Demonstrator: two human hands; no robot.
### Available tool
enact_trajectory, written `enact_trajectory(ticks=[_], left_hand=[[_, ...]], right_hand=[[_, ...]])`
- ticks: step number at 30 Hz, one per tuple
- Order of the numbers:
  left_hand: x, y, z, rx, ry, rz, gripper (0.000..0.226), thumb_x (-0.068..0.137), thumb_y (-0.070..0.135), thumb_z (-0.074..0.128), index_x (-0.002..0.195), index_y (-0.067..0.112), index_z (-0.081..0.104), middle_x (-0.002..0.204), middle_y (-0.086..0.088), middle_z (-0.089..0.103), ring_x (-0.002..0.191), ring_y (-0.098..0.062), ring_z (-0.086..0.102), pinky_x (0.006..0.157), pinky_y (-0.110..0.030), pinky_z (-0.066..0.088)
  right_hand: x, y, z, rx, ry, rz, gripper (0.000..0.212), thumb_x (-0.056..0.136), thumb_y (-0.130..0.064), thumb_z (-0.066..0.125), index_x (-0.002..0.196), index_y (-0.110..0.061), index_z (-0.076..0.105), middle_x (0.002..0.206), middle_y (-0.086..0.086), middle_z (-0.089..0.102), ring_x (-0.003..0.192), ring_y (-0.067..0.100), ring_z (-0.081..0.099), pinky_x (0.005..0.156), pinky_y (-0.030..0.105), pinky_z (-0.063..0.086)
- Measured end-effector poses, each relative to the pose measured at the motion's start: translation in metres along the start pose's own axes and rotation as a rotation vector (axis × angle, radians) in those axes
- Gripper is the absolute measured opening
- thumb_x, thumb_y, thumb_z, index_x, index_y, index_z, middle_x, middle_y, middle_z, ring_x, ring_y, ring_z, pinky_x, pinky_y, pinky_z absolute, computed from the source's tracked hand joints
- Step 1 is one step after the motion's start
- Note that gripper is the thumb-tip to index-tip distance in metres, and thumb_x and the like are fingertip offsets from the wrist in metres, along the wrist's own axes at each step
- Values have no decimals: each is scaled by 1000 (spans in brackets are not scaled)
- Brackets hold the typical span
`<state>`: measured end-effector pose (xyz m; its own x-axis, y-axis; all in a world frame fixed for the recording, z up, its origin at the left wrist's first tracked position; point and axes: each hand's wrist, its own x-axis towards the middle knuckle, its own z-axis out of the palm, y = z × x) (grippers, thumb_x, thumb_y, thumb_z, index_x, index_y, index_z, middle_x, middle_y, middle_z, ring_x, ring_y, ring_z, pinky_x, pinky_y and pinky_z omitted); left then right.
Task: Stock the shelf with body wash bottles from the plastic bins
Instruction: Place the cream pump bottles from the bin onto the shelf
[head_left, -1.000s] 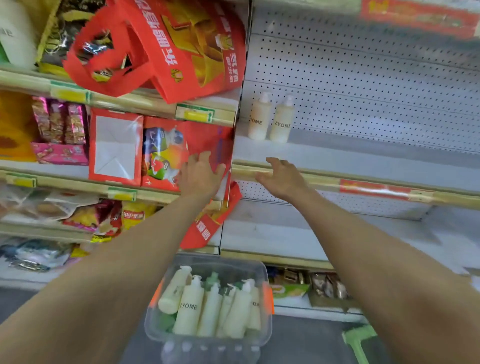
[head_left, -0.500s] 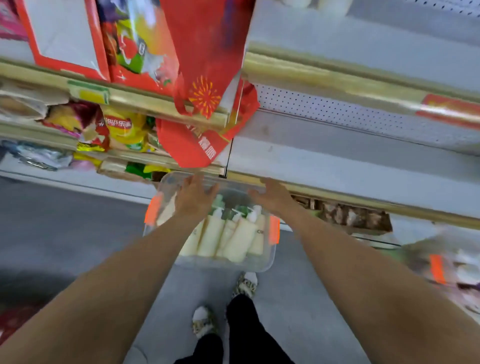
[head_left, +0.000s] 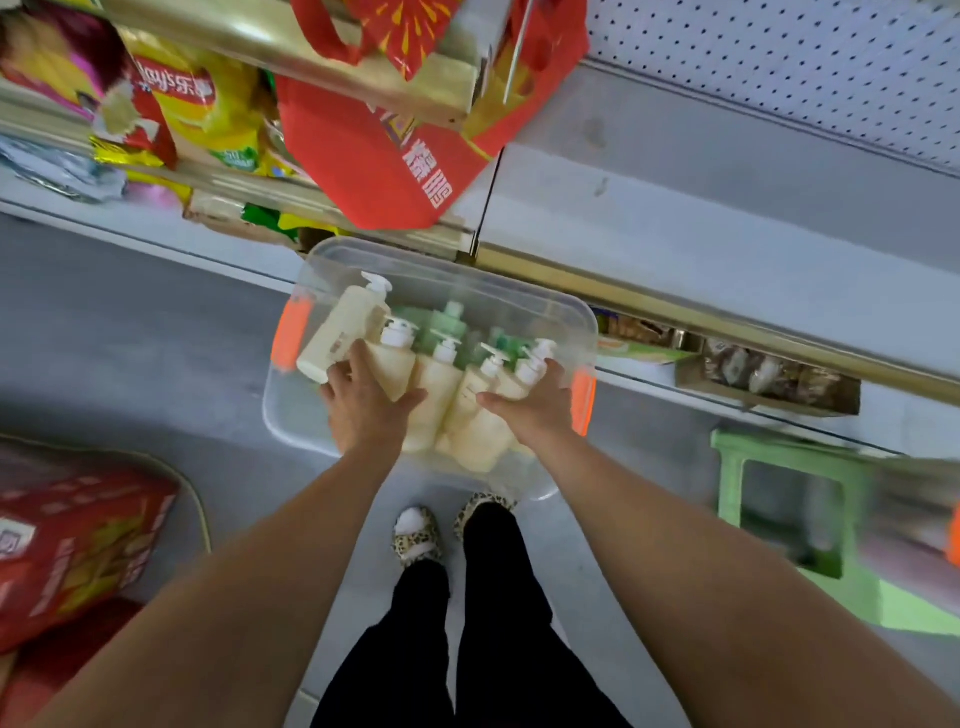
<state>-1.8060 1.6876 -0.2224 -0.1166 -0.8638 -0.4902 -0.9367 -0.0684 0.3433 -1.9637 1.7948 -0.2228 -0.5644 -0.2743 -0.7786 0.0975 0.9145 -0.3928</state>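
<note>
L grip (head_left: 363, 410), R grip (head_left: 537, 408) round cream bottles (head_left: 441, 387), long axes, pumps twd shelf (head_left: 727, 228)

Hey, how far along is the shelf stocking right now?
Done: nothing visible; the grey shelf in view holds no bottles. In hand: left hand and right hand are both in the clear bin on cream bottles, grip unclear. Left: several cream bottles plus green bottles behind to shelve.
</note>
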Motion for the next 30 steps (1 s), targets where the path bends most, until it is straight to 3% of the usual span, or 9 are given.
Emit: enact_trajectory(ticks=[4,8,13,16,20,22,24,27,30], left_hand=[[3,4,4,39,0,2,94,72,33,84,146,22,27,136,-15,35,123,-39,35,93,-54,45],[15,1,-7,1,-101,-20,93,67,36,87,140,8,36,135,-16,41,126,-38,39,103,-47,39],[5,3,-33,-439,-336,-94,68,68,34,87,124,10,57,117,-6,64,101,-26,61,78,-37,50],[-18,18,-55,-718,-524,-109,47,74,30,83,113,16,62,108,-5,70,97,-23,66,81,-40,52],[-48,46,-94,-902,-686,-42,71,62,44,85,123,15,61,108,-10,74,101,-29,70,92,-51,54],[-62,62,-113,-963,-725,22,53,78,39,78,122,14,61,109,-12,73,101,-29,69,84,-48,56],[-82,79,-131,-1008,-767,88,35,88,34,68,117,16,61,106,-11,72,97,-27,68,75,-43,56],[-109,104,-155,-1037,-811,214,40,88,36,66,121,16,60,101,-10,72,93,-27,69,70,-41,57],[-131,124,-177,-1034,-823,330,59,77,40,74,128,16,56,106,-11,70,96,-29,68,70,-44,58]], right_hand=[[8,6,0,99,0,28,98,61,-47,91,138,-16,38,136,5,48,118,26,56,94,42,54],[1,11,-18,317,-146,-79,62,63,-19,93,113,-21,55,116,-2,67,104,18,67,88,43,58],[-20,4,-54,589,-433,-89,61,73,-1,83,127,-16,59,117,4,72,112,25,67,91,43,56],[-44,-4,-73,760,-509,-112,59,75,3,77,129,-11,59,118,11,70,113,30,65,90,46,57],[-86,-13,-100,1010,-547,-210,55,68,-5,73,121,-6,61,108,12,67,104,30,65,90,44,57],[-108,-17,-114,1139,-561,-296,54,71,-9,67,124,-4,60,108,15,67,101,33,64,95,48,52],[-130,-24,-128,1217,-539,-374,56,74,-17,63,128,-5,56,103,16,65,94,34,64,91,48,52],[-164,-34,-146,1187,-396,-407,49,81,-33,73,121,-9,57,97,14,65,86,29,65,83,46,56],[-194,-46,-169,1113,-288,-417,53,72,-36,77,114,-10,60,91,12,69,81,27,67,78,45,57]])
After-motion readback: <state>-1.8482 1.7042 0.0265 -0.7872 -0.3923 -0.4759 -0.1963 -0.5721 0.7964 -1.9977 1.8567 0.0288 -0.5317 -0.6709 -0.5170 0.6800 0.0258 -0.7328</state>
